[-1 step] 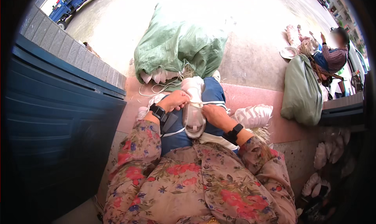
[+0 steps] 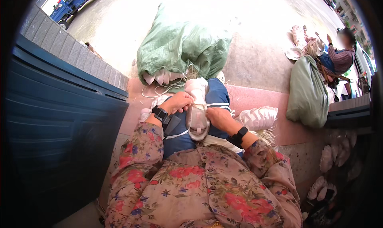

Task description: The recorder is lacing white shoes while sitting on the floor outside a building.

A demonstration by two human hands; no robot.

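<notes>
A bundle of nested pale pieces lies lengthwise on my lap between my blue-trousered legs. At its near end is a grey mesh piece shaped like a shoe upper [image 2: 198, 126]. A white strip [image 2: 215, 104] crosses over the bundle. My left hand [image 2: 178, 103] is at the bundle's left side, thumb and fingers pinched on the strip. My right hand [image 2: 219, 117] is at the right side, fingers curled closed by the same strip, its grip partly hidden. Another white band runs across my left thigh.
A big green woven sack [image 2: 183, 48] with pale pieces at its mouth lies ahead. A white wrapped bundle [image 2: 257, 118] is to my right. Farther right are a second green sack [image 2: 307, 92] and a seated person [image 2: 339, 56]. A dark blue door [image 2: 64, 120] stands at left.
</notes>
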